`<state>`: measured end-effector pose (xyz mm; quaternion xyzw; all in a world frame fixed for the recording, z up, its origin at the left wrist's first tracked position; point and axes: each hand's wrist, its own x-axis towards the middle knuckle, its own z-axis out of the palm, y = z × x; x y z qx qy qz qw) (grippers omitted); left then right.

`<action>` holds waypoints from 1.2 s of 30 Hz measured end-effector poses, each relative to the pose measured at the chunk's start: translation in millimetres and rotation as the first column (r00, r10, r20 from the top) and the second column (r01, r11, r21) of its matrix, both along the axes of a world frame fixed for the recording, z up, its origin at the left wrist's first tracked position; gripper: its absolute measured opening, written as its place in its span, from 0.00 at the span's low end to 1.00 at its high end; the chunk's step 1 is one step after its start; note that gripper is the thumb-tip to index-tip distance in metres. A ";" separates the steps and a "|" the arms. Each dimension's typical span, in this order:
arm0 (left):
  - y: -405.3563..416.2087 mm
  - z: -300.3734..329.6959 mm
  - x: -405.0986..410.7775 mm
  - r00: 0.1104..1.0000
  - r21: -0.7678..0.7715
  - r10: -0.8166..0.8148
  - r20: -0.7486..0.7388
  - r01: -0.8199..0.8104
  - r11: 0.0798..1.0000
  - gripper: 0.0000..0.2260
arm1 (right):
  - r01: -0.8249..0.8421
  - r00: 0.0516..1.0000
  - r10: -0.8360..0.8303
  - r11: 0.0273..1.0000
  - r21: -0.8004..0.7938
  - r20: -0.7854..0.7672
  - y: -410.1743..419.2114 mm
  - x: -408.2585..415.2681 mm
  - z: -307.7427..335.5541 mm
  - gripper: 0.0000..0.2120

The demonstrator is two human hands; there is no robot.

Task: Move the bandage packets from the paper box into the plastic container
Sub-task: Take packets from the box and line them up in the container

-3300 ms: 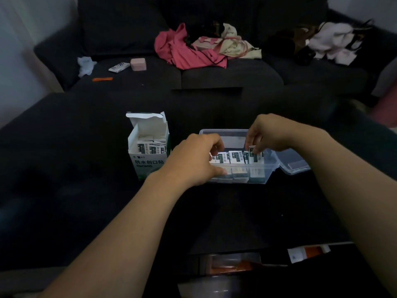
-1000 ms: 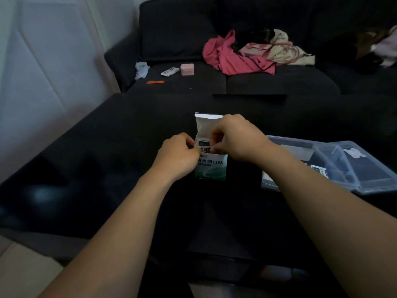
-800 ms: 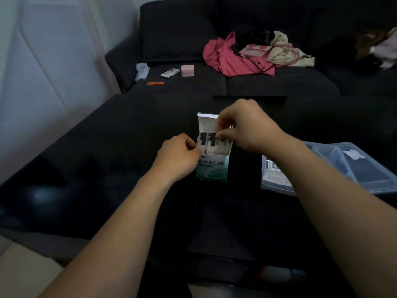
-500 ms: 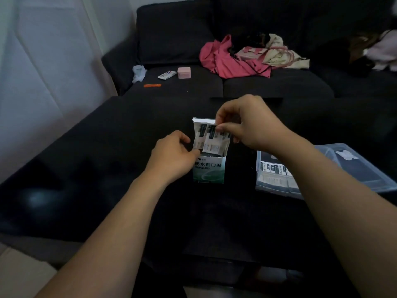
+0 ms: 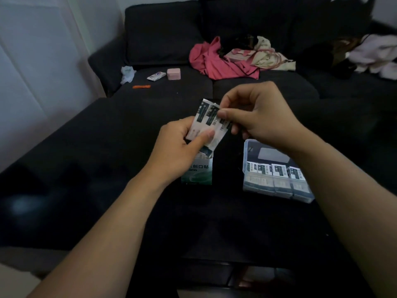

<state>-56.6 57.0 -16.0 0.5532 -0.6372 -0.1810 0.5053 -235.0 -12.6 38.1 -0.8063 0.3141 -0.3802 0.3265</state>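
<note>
Packets pinched by left hand and right hand above paper box; container apart rightward.

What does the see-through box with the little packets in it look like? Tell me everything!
The plastic container is clear, rectangular and open, resting on the dark table to the right of the paper box. White bandage packets with dark labels stand in a row along its near side. The right forearm hides its far corner; neither hand touches it.
</note>
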 end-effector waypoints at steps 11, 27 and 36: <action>3.7 13.6 -58.5 0.522 0.349 0.042 -0.852 0.505 0.790 0.10 | 0.153 0.972 -0.209 0.909 0.387 0.108 -5.5 -23.8 -28.7 0.06; -24.1 3.1 -113.9 0.998 0.533 0.002 -0.061 0.031 0.846 0.04 | 0.334 0.942 -0.329 0.940 0.067 -0.070 8.7 -36.9 -46.6 0.09; -29.8 -12.2 -110.8 0.952 0.260 0.132 0.277 -0.206 0.943 0.05 | 0.306 0.947 -0.293 0.948 0.089 -0.134 14.9 -34.9 -45.8 0.19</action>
